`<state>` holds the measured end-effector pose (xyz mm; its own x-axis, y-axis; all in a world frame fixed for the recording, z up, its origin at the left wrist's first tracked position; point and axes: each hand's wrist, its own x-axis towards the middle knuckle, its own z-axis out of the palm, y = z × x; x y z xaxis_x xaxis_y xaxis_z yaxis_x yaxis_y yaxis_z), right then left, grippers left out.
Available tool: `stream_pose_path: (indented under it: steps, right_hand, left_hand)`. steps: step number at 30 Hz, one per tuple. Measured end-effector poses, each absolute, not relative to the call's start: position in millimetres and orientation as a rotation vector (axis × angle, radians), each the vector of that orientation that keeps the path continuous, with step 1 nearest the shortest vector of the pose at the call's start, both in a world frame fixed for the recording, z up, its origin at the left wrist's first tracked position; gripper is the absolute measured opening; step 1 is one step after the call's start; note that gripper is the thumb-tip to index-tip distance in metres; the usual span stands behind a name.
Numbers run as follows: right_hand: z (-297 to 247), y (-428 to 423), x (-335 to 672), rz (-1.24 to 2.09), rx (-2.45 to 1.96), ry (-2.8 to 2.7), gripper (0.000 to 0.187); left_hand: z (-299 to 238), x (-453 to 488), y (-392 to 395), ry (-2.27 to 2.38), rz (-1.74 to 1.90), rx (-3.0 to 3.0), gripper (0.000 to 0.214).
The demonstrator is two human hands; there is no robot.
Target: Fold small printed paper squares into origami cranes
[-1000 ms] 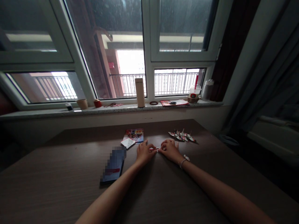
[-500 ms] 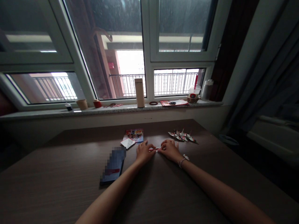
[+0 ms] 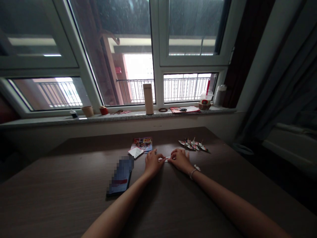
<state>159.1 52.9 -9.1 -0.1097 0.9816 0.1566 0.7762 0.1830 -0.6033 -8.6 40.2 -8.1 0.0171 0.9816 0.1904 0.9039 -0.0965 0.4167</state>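
Note:
Between my two hands is a small folded piece of paper (image 3: 167, 159), white with a bit of red, low over the table. My left hand (image 3: 154, 162) pinches its left end, and my right hand (image 3: 180, 159) pinches the right end, with a light bracelet on that wrist. Much of the paper is hidden by the fingers. Beyond my right hand lie several folded paper pieces (image 3: 193, 144) with pointed tips, white, red and green. A white square of paper (image 3: 136, 152) rests against a colourful printed sheet (image 3: 142, 143) beyond my left hand.
A dark phone (image 3: 121, 177), its screen partly blurred out, lies left of my left forearm on the brown table (image 3: 61, 185). On the windowsill (image 3: 136, 116) stand a beige flask (image 3: 148, 99), a drink cup with a red straw (image 3: 206, 97), scissors (image 3: 182, 109) on papers and a paper cup (image 3: 87, 111).
My left fingers have shifted slightly on the paper, and less of its red part shows between the hands. Everything else stays in place.

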Motion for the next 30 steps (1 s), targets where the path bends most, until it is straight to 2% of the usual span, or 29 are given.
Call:
stream_pose_path:
  steps: [30]
  right_hand:
    - [-4.8,64.3,165.7,0.59,-1.747,-1.912,0.023]
  left_hand:
    - [-0.8,-16.6,43.7,1.88,0.523,2.143,0.026]
